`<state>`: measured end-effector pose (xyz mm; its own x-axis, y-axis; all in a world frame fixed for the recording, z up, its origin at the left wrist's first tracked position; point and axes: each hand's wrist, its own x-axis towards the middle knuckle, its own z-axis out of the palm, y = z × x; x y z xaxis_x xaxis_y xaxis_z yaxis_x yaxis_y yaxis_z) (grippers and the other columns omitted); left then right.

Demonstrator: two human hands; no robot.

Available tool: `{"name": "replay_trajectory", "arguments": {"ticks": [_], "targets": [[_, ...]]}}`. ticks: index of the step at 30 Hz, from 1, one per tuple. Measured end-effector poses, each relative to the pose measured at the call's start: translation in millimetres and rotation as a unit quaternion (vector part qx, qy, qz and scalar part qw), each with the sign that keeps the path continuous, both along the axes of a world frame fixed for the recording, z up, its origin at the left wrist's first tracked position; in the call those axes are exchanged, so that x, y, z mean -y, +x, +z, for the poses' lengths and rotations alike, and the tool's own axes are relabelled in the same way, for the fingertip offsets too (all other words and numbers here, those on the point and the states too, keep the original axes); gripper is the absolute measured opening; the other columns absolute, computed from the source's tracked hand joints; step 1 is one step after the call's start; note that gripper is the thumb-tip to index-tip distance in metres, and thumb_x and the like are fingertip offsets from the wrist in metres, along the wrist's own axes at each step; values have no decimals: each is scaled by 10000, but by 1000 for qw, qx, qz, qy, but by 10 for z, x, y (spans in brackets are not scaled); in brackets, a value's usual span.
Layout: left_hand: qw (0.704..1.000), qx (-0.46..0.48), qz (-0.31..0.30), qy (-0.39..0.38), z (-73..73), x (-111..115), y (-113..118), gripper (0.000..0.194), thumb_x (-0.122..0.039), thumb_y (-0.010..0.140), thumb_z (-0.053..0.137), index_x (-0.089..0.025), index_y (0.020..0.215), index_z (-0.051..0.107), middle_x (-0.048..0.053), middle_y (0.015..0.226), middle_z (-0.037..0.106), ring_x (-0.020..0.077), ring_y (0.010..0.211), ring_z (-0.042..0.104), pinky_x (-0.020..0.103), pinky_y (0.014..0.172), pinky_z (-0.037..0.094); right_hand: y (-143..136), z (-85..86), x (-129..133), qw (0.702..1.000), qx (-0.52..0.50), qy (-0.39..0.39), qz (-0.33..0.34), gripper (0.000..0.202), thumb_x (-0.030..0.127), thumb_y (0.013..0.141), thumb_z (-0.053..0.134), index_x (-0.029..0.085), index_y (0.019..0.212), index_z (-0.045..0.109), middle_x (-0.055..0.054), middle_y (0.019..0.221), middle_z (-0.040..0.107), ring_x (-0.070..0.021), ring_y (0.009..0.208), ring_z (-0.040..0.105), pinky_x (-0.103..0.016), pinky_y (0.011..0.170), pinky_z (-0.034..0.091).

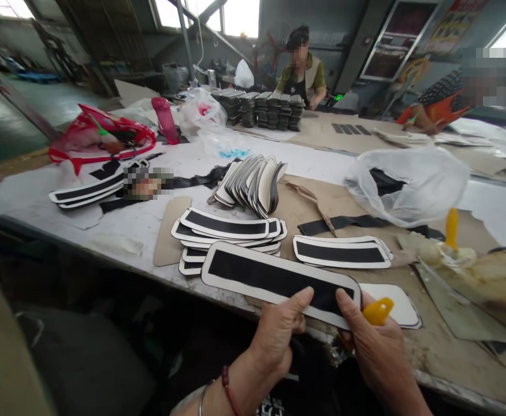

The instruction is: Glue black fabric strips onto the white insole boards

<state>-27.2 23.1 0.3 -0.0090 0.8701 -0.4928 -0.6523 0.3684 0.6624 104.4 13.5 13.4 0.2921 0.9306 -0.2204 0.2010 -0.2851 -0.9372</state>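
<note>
A workshop with a greenish floor (2, 110) at far left opens behind a long bench (322, 159) spread with white and brown sheets. From the left, a red plastic bag (101, 143) sits behind some loose striped panels (86, 190), with a pink bottle (166, 121) standing beyond it. Toward the middle, a leaning row of pale panels (246, 185) rises behind an untidy pile of black-striped panels (222, 223); farther back are stacks of dark pieces (274, 111) and a seated co-worker (302, 75).

The held panel (261, 278), pale with a black strip, is above the bench's front edge, its left end overlapping the pile in view. The left hand (274, 332) pinches its lower edge, thumb on the strip; the right hand (380, 346) grips its right end, thumb likewise on top, with a yellow handle (378, 312) tucked in the same hand. The step looks like handling or pressing the strip; a next move would seem to need even thumb pressure and both ends steadied.

Farther right lie more striped panels (342, 253), a clear plastic bag (426, 185) and another co-worker's sleeve (439, 95).
</note>
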Motion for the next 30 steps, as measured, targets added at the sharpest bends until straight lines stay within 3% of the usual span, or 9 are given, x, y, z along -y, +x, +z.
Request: {"name": "replay_trajectory", "arguments": {"ticks": [5, 10, 18, 22, 25, 30], "targets": [[999, 3, 54, -1, 10, -48, -142, 339, -342, 618, 783, -176, 693, 497, -70, 549, 421, 49, 438, 310, 201, 413, 240, -23, -12, 19, 999, -40, -6, -3, 341, 544, 724, 647, 220, 770, 551, 50, 504, 438, -101, 410, 377, -215, 359, 319], [994, -4, 111, 14, -45, -80, -294, 378, -346, 638, 769, -183, 604, 429, -97, 472, 345, 41, 397, 292, 190, 395, 260, 105, -104, 44, 998, -57, 10, -14, 315, 514, 738, 653, 223, 753, 534, 64, 480, 391, -100, 408, 358, -219, 363, 300], [980, -58, 189, 7, -26, -190, -666, 325, -289, 580, 807, -166, 688, 526, -99, 513, 416, 34, 401, 351, 160, 377, 334, 269, -17, 4, 1000, -17, 20, 2, 342, 528, 754, 631, 205, 732, 522, 55, 524, 399, -92, 433, 378, -214, 383, 315], [972, -141, 180, 47, 0, -195, -843, 345, -248, 569, 809, -192, 846, 611, -87, 649, 530, 37, 429, 412, 155, 358, 347, 373, 4, -52, 999, -22, 24, 22, 375, 555, 755, 614, 210, 690, 480, 58, 506, 402, -93, 423, 365, -219, 382, 305], [967, -196, 162, 26, 33, -172, -857, 413, -244, 550, 818, -225, 926, 648, -58, 791, 613, 71, 523, 519, 155, 372, 391, 437, 6, -94, 999, -25, 6, 25, 399, 581, 750, 593, 216, 663, 459, 63, 497, 406, -94, 412, 366, -222, 380, 316], [965, -230, 126, -15, 48, -116, -784, 430, -311, 612, 788, -266, 1018, 655, -25, 1005, 673, 188, 865, 635, 204, 581, 544, 494, 41, -135, 997, 74, 15, 12, 310, 468, 670, 707, 190, 686, 571, 3, 639, 594, -151, 581, 531, -239, 517, 434]]}}
